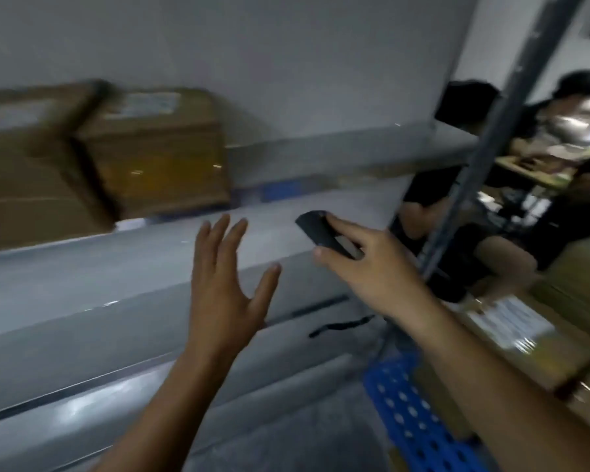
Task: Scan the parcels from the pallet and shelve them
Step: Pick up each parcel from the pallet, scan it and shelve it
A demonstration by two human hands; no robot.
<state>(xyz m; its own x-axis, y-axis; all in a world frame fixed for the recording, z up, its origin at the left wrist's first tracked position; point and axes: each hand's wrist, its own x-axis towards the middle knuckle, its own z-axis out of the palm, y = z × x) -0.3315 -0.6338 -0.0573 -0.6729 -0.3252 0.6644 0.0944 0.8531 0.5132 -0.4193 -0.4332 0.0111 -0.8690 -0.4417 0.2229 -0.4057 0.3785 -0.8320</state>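
Observation:
The whole view is motion-blurred. My left hand is raised in front of the grey metal shelf, fingers spread, holding nothing. To its right, my right hand grips a dark handheld scanner that points up and left; a black wrist strap dangles below it. Two brown cardboard parcels stand side by side on the shelf at the left: a large one and one with a white label on top. More labelled parcels lie on the blue plastic pallet at the lower right.
A grey shelf upright runs diagonally on the right. Behind it a person in dark clothes sits by a cluttered table. A grey wall backs the shelf. A blue tag sits on a shelf edge.

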